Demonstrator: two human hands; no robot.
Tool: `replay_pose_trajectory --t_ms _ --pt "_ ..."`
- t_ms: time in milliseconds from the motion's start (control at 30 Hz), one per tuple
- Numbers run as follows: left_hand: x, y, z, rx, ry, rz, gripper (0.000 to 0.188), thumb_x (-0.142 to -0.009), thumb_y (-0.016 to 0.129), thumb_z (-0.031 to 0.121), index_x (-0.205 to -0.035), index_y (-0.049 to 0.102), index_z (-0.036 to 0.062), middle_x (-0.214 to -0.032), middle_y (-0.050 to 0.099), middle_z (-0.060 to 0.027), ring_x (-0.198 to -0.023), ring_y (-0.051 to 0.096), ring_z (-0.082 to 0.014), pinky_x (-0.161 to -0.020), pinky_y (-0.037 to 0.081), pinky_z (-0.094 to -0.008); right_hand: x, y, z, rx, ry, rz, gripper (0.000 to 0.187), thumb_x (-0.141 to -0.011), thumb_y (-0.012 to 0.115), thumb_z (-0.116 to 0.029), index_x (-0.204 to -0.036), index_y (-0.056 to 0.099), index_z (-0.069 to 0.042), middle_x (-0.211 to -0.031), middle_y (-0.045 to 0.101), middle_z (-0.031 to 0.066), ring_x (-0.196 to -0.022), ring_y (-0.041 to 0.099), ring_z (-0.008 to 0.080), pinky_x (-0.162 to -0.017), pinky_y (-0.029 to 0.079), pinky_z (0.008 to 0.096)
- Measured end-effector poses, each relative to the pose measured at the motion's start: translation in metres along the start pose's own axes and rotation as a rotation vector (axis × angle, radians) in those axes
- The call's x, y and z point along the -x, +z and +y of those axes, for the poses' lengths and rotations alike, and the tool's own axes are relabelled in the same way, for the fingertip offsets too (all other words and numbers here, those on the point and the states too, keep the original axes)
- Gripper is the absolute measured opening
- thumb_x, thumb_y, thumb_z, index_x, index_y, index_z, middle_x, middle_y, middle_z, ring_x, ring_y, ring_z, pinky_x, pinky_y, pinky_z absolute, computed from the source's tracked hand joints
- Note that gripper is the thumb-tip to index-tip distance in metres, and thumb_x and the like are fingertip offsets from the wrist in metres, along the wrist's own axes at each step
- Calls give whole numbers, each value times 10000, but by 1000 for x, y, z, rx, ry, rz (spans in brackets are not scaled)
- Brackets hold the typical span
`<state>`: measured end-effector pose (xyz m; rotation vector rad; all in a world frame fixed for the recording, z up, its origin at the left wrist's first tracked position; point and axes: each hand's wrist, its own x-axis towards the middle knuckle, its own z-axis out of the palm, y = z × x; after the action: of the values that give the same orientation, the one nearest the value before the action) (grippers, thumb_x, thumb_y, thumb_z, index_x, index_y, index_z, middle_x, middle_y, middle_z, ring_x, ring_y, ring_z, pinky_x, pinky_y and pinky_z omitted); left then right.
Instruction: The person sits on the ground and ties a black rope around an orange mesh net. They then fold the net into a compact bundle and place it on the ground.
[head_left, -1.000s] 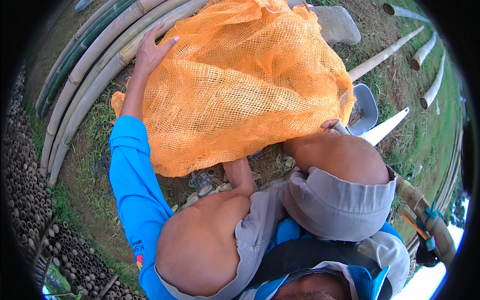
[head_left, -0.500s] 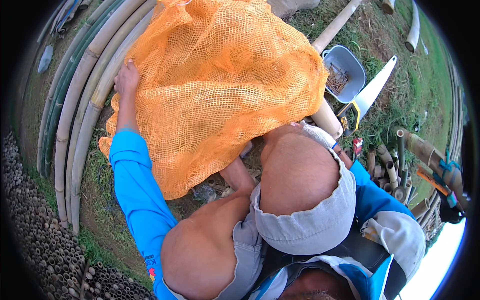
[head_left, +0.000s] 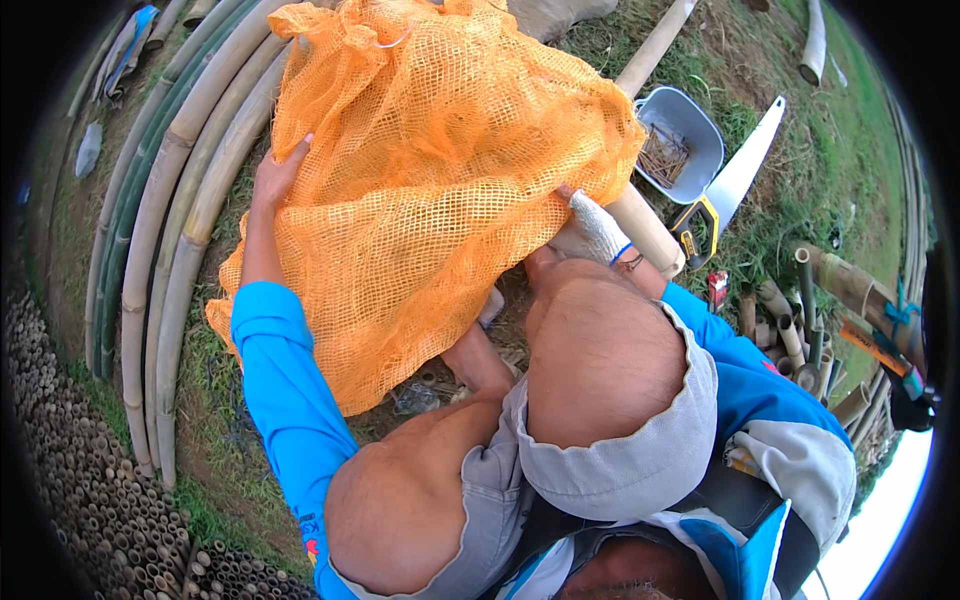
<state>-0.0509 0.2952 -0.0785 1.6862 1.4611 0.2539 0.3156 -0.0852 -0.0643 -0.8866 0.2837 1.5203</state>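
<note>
A large orange mesh sack (head_left: 400, 220) is spread in front of my knees, rumpled, with its top bunched up. My left hand (head_left: 276, 182), bare, grips its left edge, and some of the fingers are hidden by the netting. On the lower right edge, beside my knee, is my right hand (head_left: 596, 232) in a white glove that leaves the fingertips bare. Its fingers close on the mesh there. What lies under the sack is mostly covered.
Long bamboo poles (head_left: 165, 200) curve along the left, above many stacked cut bamboo ends (head_left: 90, 480). To the right are a grey-blue tub (head_left: 700, 140) of thin brown pieces, a handsaw (head_left: 735, 180), a thick bamboo length (head_left: 640, 225) and several bamboo offcuts (head_left: 785, 320).
My right hand has come up from beside my knee onto the sack's lower right edge. The left hand has shifted slightly right and down with its side of the mesh, which bunches more.
</note>
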Motion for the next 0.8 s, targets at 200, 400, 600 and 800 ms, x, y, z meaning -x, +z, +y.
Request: replay_pose_trajectory --t_ms 200,400,600,800 --pt "13 -41 14 377 -21 186 749 -981 784 551 -1426 681 -43 -1392 721 -127 -1235 692 -237 -1031 525 -368 18 35 -11 268 -172 -165 476 -1021 718 -91 -1464 571 2 -1497 635 154 -1389 595 326 -1248 435 460" --pt "55 -136 54 845 43 232 505 -1096 653 368 -1459 637 19 -1365 727 -89 -1223 702 -206 -1032 562 -363 40 49 -77 126 -322 -137 516 -1001 674 -84 -1483 525 27 -1460 648 201 -1340 644 375 -1194 506 536" --pt "89 -223 65 919 167 200 430 -1148 535 327 -1440 631 25 -1331 743 -98 -1168 741 -226 -984 611 -387 25 22 -142 166 -239 -229 427 -1076 584 -142 -1467 555 27 -1373 705 199 -1217 728 336 -1057 620 492" --pt "146 -270 68 961 209 207 421 -1163 492 304 -1408 635 -6 -1268 764 -129 -1092 772 -245 -927 657 -416 38 9 -109 235 12 -171 569 -1071 713 -295 -1537 538 -20 -1471 667 161 -1306 684 304 -1139 562 468"
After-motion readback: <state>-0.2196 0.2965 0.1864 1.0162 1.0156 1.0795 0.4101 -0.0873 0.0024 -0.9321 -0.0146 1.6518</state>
